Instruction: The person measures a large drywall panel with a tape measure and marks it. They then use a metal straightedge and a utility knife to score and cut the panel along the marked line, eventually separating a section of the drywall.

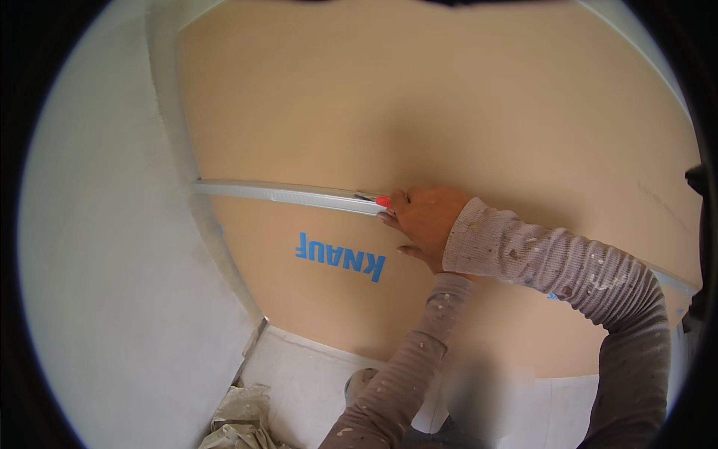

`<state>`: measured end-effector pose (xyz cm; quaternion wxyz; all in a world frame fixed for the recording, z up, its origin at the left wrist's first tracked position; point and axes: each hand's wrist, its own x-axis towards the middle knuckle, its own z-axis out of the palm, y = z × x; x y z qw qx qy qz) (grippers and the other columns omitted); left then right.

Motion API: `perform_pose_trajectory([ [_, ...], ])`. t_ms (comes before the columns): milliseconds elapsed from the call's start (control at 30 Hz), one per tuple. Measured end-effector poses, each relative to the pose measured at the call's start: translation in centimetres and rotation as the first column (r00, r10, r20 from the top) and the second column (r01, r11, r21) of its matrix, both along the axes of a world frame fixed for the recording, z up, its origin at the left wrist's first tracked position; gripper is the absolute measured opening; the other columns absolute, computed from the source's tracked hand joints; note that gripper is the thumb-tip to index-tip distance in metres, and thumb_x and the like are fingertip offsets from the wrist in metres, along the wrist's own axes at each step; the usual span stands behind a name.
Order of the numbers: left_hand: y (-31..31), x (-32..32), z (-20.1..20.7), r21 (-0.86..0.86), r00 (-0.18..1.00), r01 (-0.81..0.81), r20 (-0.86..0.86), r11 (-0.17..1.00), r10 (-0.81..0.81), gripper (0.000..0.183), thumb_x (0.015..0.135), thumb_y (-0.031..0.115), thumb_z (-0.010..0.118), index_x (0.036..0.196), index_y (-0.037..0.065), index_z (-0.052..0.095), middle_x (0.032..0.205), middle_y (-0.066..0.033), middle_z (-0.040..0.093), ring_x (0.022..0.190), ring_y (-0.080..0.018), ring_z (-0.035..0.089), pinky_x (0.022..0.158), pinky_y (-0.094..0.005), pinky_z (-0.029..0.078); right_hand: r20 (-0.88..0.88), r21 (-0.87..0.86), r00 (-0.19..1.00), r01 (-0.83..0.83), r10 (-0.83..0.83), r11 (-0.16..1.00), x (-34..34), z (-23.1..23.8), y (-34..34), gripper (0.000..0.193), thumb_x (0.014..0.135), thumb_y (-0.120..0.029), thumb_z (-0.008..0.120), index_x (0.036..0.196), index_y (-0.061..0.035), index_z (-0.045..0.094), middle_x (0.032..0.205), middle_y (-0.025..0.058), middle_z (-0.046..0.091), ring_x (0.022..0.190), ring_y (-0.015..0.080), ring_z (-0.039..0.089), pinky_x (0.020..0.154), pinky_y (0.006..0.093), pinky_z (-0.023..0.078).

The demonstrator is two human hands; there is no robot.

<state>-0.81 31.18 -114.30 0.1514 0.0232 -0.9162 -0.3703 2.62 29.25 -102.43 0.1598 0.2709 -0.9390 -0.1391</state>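
A large tan plasterboard sheet (299,112) carries a long silvery metal profile (299,194), which lies across it as a straight bar. My right hand (432,217) is closed around a red-handled utility knife (383,201), whose blade end points left along the profile's far edge. Under the right wrist, my left hand (422,256) is mostly covered; a fingertip shows near the board, just below the profile. Whether it grips the profile is hidden. My forearms cross close to the wrists, in mauve, paint-spotted sleeves.
A pale wall (97,202) rises along the left side of the board. Crumpled paper or sheeting (243,415) lies on the light floor (299,367) at the lower left. Blue lettering (340,257) is printed on the board. A shoe (360,382) shows beneath its near edge.
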Motion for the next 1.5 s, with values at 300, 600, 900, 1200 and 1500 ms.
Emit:
perform_pose_trajectory([
  [300, 0.2, -1.1, -1.7, 0.193, 0.96, -0.116, -0.229, 0.974, 0.16, 0.13, 0.086, 0.06, 0.073, 0.16, -0.009, -0.01, 0.168, -0.0309, -0.011, 0.157, -0.051, -0.002, 0.114, -0.0777, 0.021, -0.133, 0.028, 0.991, -0.012, 0.016, 1.0, 2.3, -0.6, 6.9, 0.042, 0.089, -0.023, 0.072, 0.119, 0.0054, 0.062, 0.086, 0.0145, 0.071, 0.067, 0.0294, 0.074, 0.056, 0.0385, 0.06],
  [600, 0.1, -1.8, -2.7, 0.389, 0.956, -0.013, -0.265, 0.921, 0.126, 0.172, 0.056, 0.059, 0.097, 0.152, -0.015, -0.025, 0.163, -0.036, -0.022, 0.156, -0.0516, -0.01, 0.116, -0.0718, 0.026, -0.204, 0.023, 0.977, -0.059, 0.063, 0.998, 4.5, -2.3, 13.5, 0.035, 0.086, -0.012, 0.066, 0.114, 0.0097, 0.066, 0.082, 0.0177, 0.071, 0.069, 0.0313, 0.075, 0.056, 0.0393, 0.061],
  [900, -0.7, -2.9, -3.4, 0.423, 0.934, -0.04, -0.307, 0.905, 0.185, 0.191, 0.035, 0.07, 0.099, 0.154, -0.002, -0.033, 0.166, -0.0294, -0.024, 0.156, -0.0494, -0.015, 0.116, -0.078, 0.017, -0.248, 0.081, 0.966, -0.047, 0.066, 0.996, 5.9, -3.1, 19.3, 0.04, 0.086, -0.01, 0.065, 0.121, 0.0084, 0.065, 0.079, 0.0132, 0.068, 0.064, 0.0277, 0.072, 0.058, 0.038, 0.059],
  [1200, -1.4, -6.1, -6.7, 0.351, 0.897, -0.094, -0.376, 0.932, 0.232, 0.191, 0.035, 0.086, 0.089, 0.154, -0.002, -0.032, 0.165, -0.0309, -0.022, 0.156, -0.0521, -0.005, 0.115, -0.077, 0.023, -0.213, 0.049, 0.977, -0.008, 0.018, 0.999, 5.4, -5.5, 23.1, 0.039, 0.089, -0.009, 0.065, 0.125, 0.0066, 0.064, 0.085, 0.0133, 0.067, 0.067, 0.0275, 0.071, 0.062, 0.038, 0.059],
  [1500, -1.7, -8.2, -8.7, 0.383, 0.885, -0.093, -0.391, 0.919, 0.253, 0.193, 0.032, 0.088, 0.088, 0.154, -0.003, -0.031, 0.165, -0.0308, -0.023, 0.155, -0.053, -0.012, 0.11, -0.0834, 0.019, -0.154, 0.068, 0.981, 0.133, -0.122, 0.989, 6.7, -7.0, 28.1, 0.046, 0.084, -0.003, 0.066, 0.129, 0.0052, 0.059, 0.092, 0.0145, 0.068, 0.078, 0.0299, 0.073, 0.064, 0.0398, 0.06],
])
